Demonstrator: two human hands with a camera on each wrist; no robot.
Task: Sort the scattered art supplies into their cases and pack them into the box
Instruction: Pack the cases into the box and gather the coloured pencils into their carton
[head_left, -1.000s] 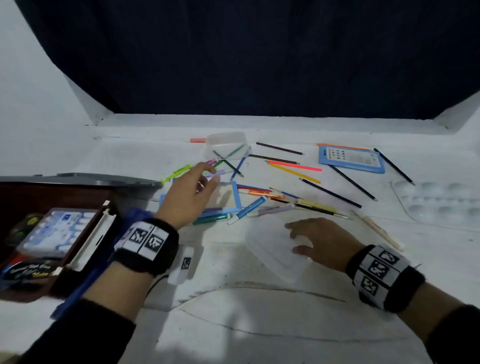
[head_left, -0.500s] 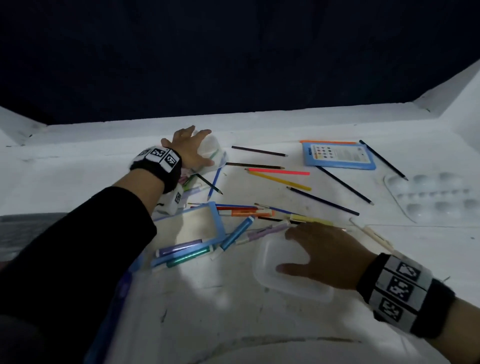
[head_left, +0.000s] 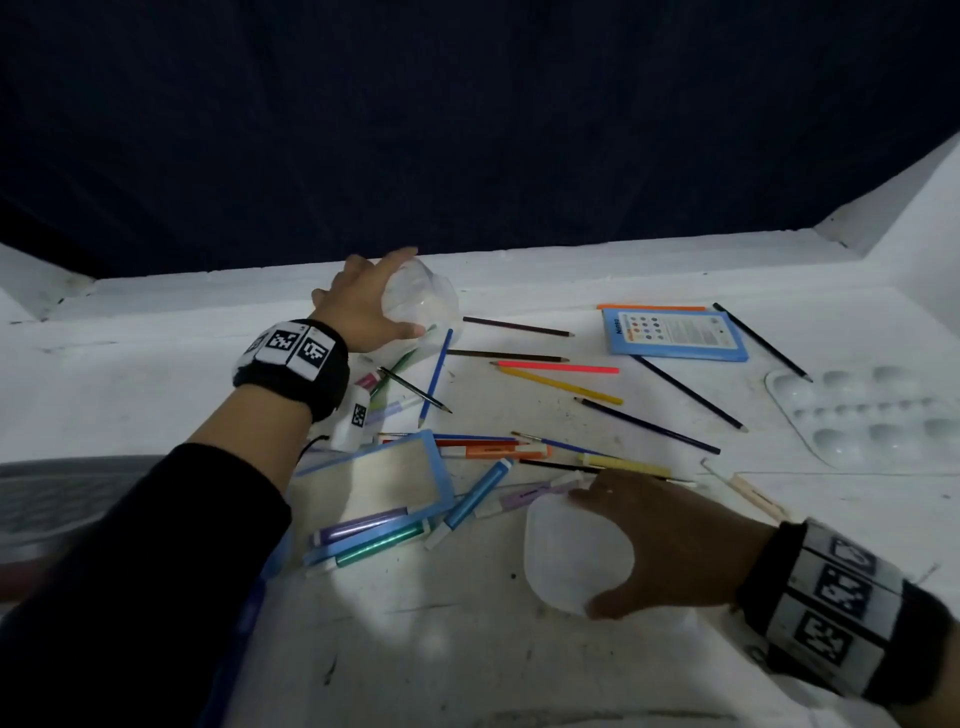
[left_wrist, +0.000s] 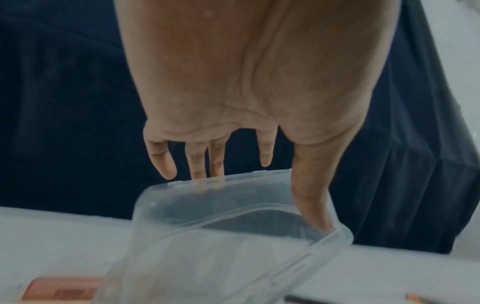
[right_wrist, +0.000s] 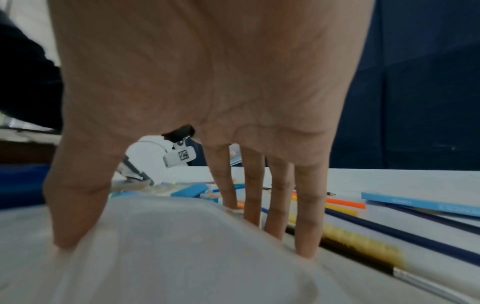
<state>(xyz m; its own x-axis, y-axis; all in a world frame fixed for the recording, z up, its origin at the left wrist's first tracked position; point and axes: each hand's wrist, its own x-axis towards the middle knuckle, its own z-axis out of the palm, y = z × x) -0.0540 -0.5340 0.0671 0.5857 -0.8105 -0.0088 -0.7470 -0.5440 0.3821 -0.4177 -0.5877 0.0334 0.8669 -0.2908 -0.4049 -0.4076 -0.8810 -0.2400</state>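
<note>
At the far side of the table my left hand (head_left: 400, 291) grips a clear plastic container (head_left: 431, 306), tilted and raised off the surface. In the left wrist view the thumb (left_wrist: 311, 205) hooks inside the container (left_wrist: 233, 242) rim and the fingers press its far wall. Near the front, my right hand (head_left: 584, 551) spans a translucent lid (head_left: 550, 577), thumb on one edge and fingers on the other; the lid (right_wrist: 168, 246) fills the right wrist view. Coloured pencils (head_left: 558, 368) and markers (head_left: 478, 493) lie scattered between the hands.
A blue-framed flat case (head_left: 374, 478) lies among the markers left of centre. A blue booklet-like pack (head_left: 675, 335) and a white paint palette (head_left: 872, 415) sit at the right. A dark grey edge (head_left: 52, 499) shows at the far left. A dark curtain backs the table.
My left hand reached to the far container, took hold of it, then lifted and tilted it. My right hand stayed on the lid, with the thumb now hooked round its near edge.
</note>
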